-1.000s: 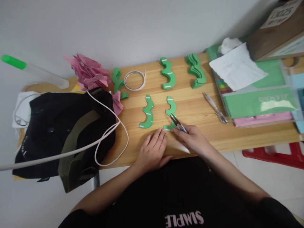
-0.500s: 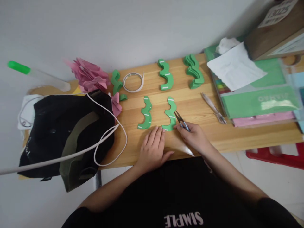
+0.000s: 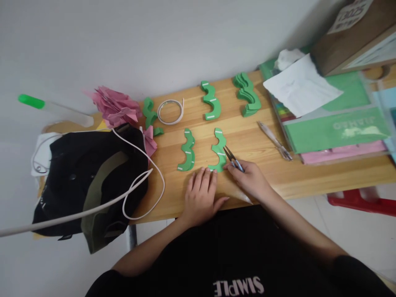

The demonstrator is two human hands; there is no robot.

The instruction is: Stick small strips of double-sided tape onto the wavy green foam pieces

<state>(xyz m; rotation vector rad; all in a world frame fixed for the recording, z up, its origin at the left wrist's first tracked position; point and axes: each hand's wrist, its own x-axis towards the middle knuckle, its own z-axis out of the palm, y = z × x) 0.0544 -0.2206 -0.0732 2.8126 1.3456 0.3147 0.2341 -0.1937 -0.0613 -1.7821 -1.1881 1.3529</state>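
Observation:
My left hand [image 3: 200, 194] lies flat on the table, fingers stretched, fingertips at the lower end of a wavy green paper piece [image 3: 220, 153] that bears short white strips. My right hand [image 3: 247, 177] is closed around small scissors with blue handles [image 3: 235, 161], whose dark blades point up and left over that piece's right edge. Left of it lies a similar green piece [image 3: 187, 154], seemingly overlapping another. Farther back are a green piece with white strips [image 3: 212, 101] and a stack of green wavy cutouts [image 3: 248, 97].
A roll of white tape [image 3: 159, 116] sits near the wall beside more green cutouts [image 3: 149, 113] and pink folded paper [image 3: 116, 108]. A black bag [image 3: 74, 177] and white cable [image 3: 93, 211] fill the left. On the right are a pen [image 3: 274, 140], green folder [image 3: 328, 138] and box [image 3: 343, 45].
The view has shifted slightly, so the things on the table appear a little displaced. Both hands keep nearly the same position, the scissors still in my right hand.

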